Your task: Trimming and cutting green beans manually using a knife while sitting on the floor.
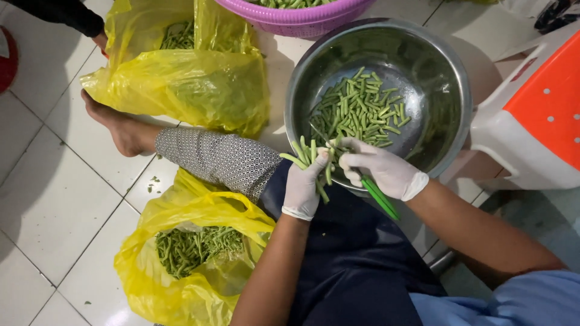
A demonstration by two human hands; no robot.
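Observation:
My left hand (304, 186), in a white glove, grips a small bunch of green beans (306, 155) at the near rim of a steel bowl (454, 99). My right hand (382, 169), also gloved, holds a green-handled knife (380, 197) with its blade against the bunch. Cut bean pieces (357, 111) lie heaped in the bowl's bottom.
A yellow plastic bag of beans (181, 253) sits open by my left knee, another yellow bag (187, 78) lies beyond my leg. A purple basket (296, 18) stands at the top. An orange and white stool (538, 108) is at right. Another person's sleeve (66, 12) shows top left.

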